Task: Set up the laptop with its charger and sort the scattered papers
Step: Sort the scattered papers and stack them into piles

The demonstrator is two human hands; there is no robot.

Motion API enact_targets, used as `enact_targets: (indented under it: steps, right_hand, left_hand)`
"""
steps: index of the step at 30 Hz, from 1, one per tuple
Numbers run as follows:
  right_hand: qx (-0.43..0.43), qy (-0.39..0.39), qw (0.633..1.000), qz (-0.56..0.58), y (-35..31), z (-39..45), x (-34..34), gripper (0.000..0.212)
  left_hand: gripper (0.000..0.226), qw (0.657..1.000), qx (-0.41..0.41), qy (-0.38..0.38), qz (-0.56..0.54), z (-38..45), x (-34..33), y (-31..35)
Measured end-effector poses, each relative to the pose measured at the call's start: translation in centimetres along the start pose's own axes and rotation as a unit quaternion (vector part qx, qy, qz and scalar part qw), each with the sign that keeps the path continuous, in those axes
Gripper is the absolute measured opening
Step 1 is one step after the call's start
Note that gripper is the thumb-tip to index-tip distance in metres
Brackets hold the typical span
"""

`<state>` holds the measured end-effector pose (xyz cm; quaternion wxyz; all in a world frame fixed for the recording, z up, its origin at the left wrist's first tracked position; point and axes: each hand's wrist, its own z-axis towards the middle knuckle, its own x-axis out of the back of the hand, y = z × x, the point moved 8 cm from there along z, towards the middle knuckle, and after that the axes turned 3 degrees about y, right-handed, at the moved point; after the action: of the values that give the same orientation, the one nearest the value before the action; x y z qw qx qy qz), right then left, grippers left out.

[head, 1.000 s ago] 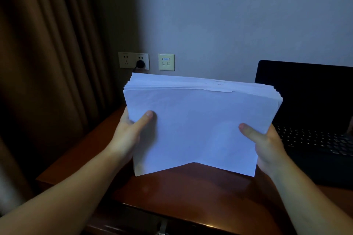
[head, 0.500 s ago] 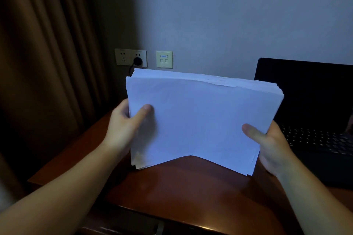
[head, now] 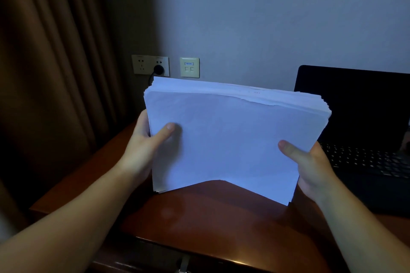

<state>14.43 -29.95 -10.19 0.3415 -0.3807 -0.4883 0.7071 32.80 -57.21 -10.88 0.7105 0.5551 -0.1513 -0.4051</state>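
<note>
A thick stack of white papers (head: 233, 135) stands on edge over the brown desk (head: 210, 224), its lower corners on or near the wood and its lower middle arched upward. My left hand (head: 144, 150) grips the stack's left side, thumb on the front sheet. My right hand (head: 310, 170) grips the right side the same way. An open black laptop (head: 359, 117) with a dark screen sits at the right, partly behind the papers. A black charger plug (head: 158, 69) sits in the wall socket, its cable dropping behind the stack.
A brown curtain (head: 55, 73) hangs at the left beside the desk. A second wall plate (head: 189, 67) with data ports is mounted right of the socket. The desk's front edge and a drawer handle (head: 184, 266) show at the bottom.
The paper stack has bobbed slightly up and down in both hands, and its top edges now look more level. Both hands keep their grip.
</note>
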Motion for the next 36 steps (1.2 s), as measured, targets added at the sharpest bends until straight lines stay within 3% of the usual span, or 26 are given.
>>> enact_targets:
  steps: [4, 8, 12, 19, 20, 23, 29, 36]
  right_hand:
    - [-0.012, -0.002, 1.000, -0.008, 0.2, 0.2, -0.4, 0.036]
    - [-0.005, -0.012, 1.000, -0.027, 0.4, 0.6, -0.3, 0.040]
    - [-0.004, -0.029, 0.998, -0.051, 0.3, 0.5, -0.4, 0.042]
    - [-0.006, -0.024, 0.999, -0.038, 0.2, 1.0, -0.7, 0.031]
    - [-0.006, -0.045, 0.999, -0.022, 0.0, 0.9, -1.1, 0.032]
    - [-0.039, -0.095, 0.995, 0.003, 0.1, 0.9, -1.3, 0.071]
    - [-0.028, -0.066, 0.997, -0.035, 0.3, 1.2, -0.3, 0.056]
    - [-0.013, -0.015, 0.996, -0.086, 0.1, 1.7, 0.1, 0.046]
  left_hand:
    - [0.066, 0.999, 0.029, -0.013, -0.014, 0.8, -0.2, -0.2]
    - [0.086, 0.998, 0.030, -0.027, 0.037, 0.6, 0.5, -1.7]
    - [0.070, 0.996, 0.060, -0.052, 0.049, -1.0, 0.4, -4.8]
    - [0.043, 0.995, 0.060, -0.034, 0.068, -0.5, 0.0, -3.9]
    - [0.043, 0.996, 0.065, -0.025, 0.061, -0.5, 0.0, -3.6]
    - [0.042, 0.995, 0.089, 0.014, 0.049, 0.1, 0.3, -3.2]
    - [0.021, 0.991, 0.105, 0.075, 0.032, -0.1, 0.5, -3.4]
    - [0.019, 0.988, 0.062, 0.086, 0.110, -0.2, 0.8, -3.1]
